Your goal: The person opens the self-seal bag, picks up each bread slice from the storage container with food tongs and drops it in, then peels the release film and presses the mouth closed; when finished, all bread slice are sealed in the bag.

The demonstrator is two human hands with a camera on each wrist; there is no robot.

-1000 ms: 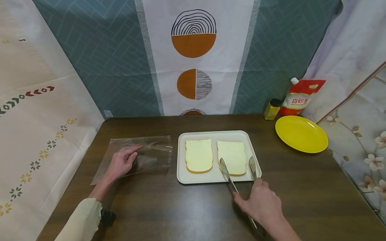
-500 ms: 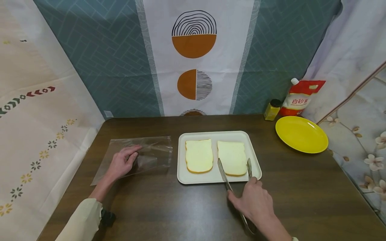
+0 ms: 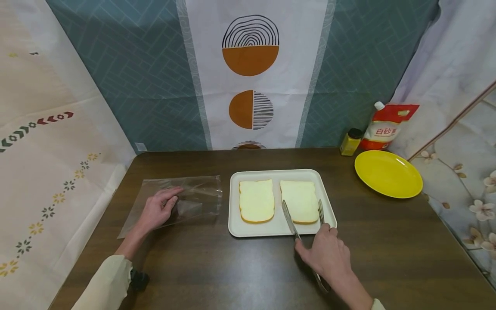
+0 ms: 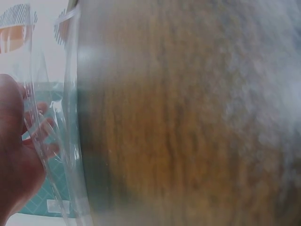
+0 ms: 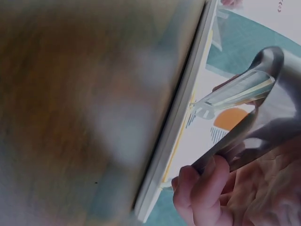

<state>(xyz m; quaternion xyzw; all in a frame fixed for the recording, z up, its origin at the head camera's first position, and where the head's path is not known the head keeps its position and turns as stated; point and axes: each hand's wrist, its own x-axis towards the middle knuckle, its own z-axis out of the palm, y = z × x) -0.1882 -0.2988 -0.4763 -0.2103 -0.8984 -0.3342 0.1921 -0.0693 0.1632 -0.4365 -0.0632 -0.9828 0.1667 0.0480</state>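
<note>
Two slices of white bread, a left slice (image 3: 256,200) and a right slice (image 3: 302,199), lie side by side on a white tray (image 3: 267,231). My right hand (image 3: 327,254) holds metal tongs (image 3: 288,215) from the tray's front. One tong tip overlaps the right slice's left edge; the other is at its right edge. Whether they pinch the bread is unclear. The right wrist view shows my fingers on a metal arm of the tongs (image 5: 291,101). To the left, my left hand (image 3: 156,209) holds a clear plastic bag (image 3: 197,196), its film partly over the fingers in the left wrist view.
A yellow plate (image 3: 389,174) sits at the right back of the brown table (image 3: 240,275). Behind it stand a yellow jar with a black lid (image 3: 351,142) and a red-and-white pouch (image 3: 385,127). Patterned cloths hang around the table.
My right hand has shifted left and slightly forward, and the tong tips have drawn closer together around the right bread slice. The left hand and bag keep their place.
</note>
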